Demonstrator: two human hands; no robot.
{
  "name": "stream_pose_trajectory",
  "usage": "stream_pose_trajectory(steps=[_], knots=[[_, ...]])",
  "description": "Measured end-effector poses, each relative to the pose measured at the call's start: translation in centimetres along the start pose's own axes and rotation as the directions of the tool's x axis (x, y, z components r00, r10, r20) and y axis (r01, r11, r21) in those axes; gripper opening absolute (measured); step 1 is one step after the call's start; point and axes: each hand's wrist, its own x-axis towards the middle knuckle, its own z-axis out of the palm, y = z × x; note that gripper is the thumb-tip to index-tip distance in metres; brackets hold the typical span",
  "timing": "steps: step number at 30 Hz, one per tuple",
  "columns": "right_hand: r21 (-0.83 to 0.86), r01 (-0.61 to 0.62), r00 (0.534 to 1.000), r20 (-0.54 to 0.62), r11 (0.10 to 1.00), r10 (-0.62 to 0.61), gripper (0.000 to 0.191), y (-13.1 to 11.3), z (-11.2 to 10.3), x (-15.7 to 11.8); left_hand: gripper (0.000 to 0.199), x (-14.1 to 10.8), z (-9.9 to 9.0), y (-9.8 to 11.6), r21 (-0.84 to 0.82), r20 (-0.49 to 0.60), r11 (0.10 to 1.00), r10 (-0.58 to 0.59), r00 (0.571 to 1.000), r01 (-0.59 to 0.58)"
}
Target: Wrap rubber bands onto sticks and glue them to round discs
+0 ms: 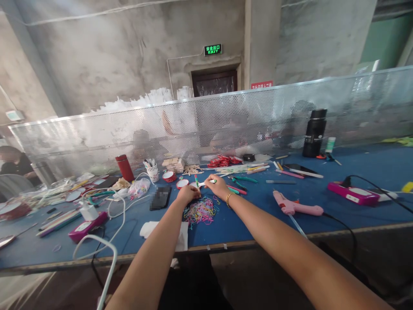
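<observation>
My left hand (189, 194) is closed on a small flat stick (196, 180) with green and red colouring, which stands up from the fingertips. In my right hand (217, 187) is a white marker with a green end (211, 181), its tip pointing left at the stick. Just below both hands lies a pile of colourful small bands (200, 212) on the blue table (238, 224). A white sheet of paper (181, 234) is partly under my left forearm.
A phone (160, 198) and white cables are on the left. Pliers (243, 178), pens and red packets (224, 161) lie behind my hands. To the right are a pink glue gun (297, 206), a magenta power strip (353, 193) and a black bottle (314, 133). A perforated metal screen (190, 125) stands behind.
</observation>
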Motion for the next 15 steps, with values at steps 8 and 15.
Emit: stream_pose_trajectory(steps=[8, 15], knots=[[-0.012, 0.016, 1.0, -0.009, 1.0, -0.016, 0.015, -0.06, 0.02, -0.01, 0.015, -0.1, 0.11, 0.16, -0.028, -0.002, 0.999, -0.016, 1.0, 0.016], [-0.042, -0.001, 1.0, -0.01, 0.999, 0.001, 0.015, -0.21, -0.04, -0.06, 0.013, -0.3, -0.1, 0.75, -0.021, 0.005, 0.998, -0.056, 0.998, 0.056]])
